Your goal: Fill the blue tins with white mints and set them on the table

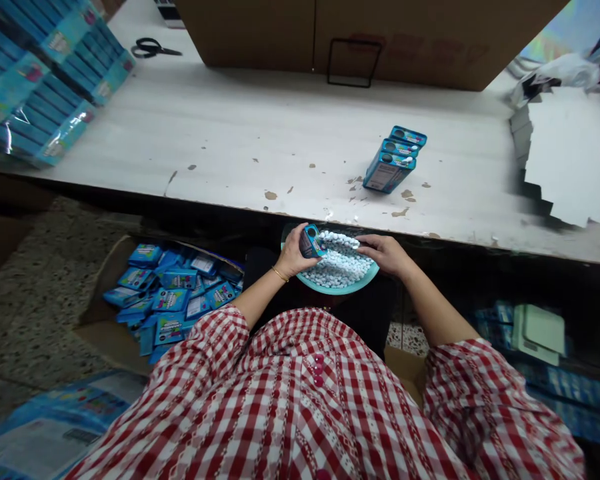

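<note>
My left hand [293, 257] is closed round a small blue candy box [311, 241], tilted over the left side of a turquoise bowl [333, 291]. Small white candies [343, 268] fill the bowl, which sits at my lap. With its fingers pinched, my right hand [386, 253] holds a scoop [341, 240] at the bowl's right side. White candies heap on the scoop and hide most of its shape. Its far end is close to the box; whether they touch I cannot tell. On the table, several blue boxes [390, 167] stand in a short row.
A carton [93, 327] of blue boxes stands at lower left. Wrapped blue packs [45, 87] and scissors [153, 48] lie on the white table [230, 140]. A large cardboard box [260, 40] is at the back, a stack of white card [575, 153] at right.
</note>
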### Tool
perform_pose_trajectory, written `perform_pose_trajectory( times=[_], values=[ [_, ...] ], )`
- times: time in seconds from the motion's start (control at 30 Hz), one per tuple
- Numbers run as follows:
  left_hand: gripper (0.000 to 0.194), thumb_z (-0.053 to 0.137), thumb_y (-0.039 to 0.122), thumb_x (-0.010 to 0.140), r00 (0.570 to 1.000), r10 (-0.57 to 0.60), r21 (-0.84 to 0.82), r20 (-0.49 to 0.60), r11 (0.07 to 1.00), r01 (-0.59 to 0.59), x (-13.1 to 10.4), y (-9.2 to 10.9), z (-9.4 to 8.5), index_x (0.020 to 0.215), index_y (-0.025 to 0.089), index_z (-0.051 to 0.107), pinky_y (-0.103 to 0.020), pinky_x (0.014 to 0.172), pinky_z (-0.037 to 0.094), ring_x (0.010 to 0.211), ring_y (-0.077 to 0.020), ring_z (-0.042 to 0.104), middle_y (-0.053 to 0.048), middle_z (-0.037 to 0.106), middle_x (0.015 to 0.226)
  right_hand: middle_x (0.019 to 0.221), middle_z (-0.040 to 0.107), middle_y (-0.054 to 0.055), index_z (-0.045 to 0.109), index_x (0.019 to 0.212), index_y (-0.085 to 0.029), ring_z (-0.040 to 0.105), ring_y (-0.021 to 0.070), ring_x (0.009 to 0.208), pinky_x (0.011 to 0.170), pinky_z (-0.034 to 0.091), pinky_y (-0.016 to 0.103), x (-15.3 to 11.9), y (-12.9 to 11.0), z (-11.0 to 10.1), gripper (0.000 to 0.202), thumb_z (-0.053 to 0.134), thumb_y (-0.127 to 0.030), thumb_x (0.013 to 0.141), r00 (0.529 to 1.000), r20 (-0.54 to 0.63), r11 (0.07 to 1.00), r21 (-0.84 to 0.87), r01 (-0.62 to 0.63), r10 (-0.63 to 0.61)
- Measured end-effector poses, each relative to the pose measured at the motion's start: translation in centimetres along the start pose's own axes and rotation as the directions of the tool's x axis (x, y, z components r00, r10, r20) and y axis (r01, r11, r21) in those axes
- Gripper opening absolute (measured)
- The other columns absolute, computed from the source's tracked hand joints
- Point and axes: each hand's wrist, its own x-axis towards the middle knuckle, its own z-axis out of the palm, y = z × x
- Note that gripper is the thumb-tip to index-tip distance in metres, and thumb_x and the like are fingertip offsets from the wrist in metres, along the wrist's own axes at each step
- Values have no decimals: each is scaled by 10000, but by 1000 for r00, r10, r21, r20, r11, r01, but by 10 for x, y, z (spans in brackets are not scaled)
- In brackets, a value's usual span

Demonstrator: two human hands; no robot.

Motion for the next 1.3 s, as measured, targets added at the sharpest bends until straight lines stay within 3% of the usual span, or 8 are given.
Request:
perform_pose_trajectory(
  times=[0.13,0.27,0.5,0.7,0.83,1.03,1.17,1.3],
  values=[
    [884,761,313,569,994,105,77,40,991,-107,3,6,6,1324,170,324,-461,1021,392,1173,-301,494,-140,486,1266,1145,667,62,663,1144,-214,599,243,1061,884,457,334,6,-46,-21,342,550,-324,840,993,90,947,-319,-40,73],
    [870,749,300,568,985,153,129,76,978,-162,1,7,10,1321,171,332,-475,1032,374,1192,-312,477,-140,485,1269,1093,681,85,656,1150,-243,614,266,996,807,465,361,14,-83,-26,344,517,-359,858,971,144,788,-613,-63,190],
    [869,758,313,564,988,136,111,77,983,-144,-1,6,15,1311,168,338,-484,1027,381,1188,-317,475,-145,480,1263,1024,674,149,665,1090,-180,634,269,897,737,459,350,15,-115,-25,329,467,-332,876,965,158,652,-758,-16,208],
    [887,774,337,568,1000,-8,-85,4,996,8,-7,-2,3,1307,177,311,-445,1032,393,1183,-286,486,-132,465,1268,1138,654,75,606,1196,-284,616,260,981,766,465,349,-22,-42,-35,364,455,-391,883,952,47,685,-705,-182,302],
    [880,768,351,577,991,-136,-237,12,962,135,-11,-11,8,1302,183,299,-426,1018,407,1159,-264,503,-127,458,1261,1148,651,75,595,1221,-283,627,237,967,772,469,328,-31,15,10,373,439,-376,896,891,64,684,-666,-298,450],
    [907,782,337,553,979,-189,-303,80,931,205,-6,-14,34,1303,175,300,-452,1035,382,1170,-282,492,-136,455,1260,1166,650,75,630,1180,-276,586,216,1076,868,440,301,7,32,86,346,468,-367,888,906,15,836,-391,-384,423],
    [911,785,343,559,982,-158,-323,106,928,184,-5,-7,36,1312,190,295,-438,1005,414,1151,-268,508,-130,467,1259,1140,668,59,624,1191,-262,602,203,1054,862,455,298,16,44,93,361,488,-386,880,919,16,880,-296,-372,394],
    [900,773,360,587,988,-136,-300,67,942,150,-8,-2,16,1323,192,283,-408,967,450,1168,-261,501,-140,455,1289,1142,670,35,609,1202,-220,609,168,1045,855,468,269,10,59,85,368,527,-329,860,951,13,943,-134,-306,310]
  ],
)
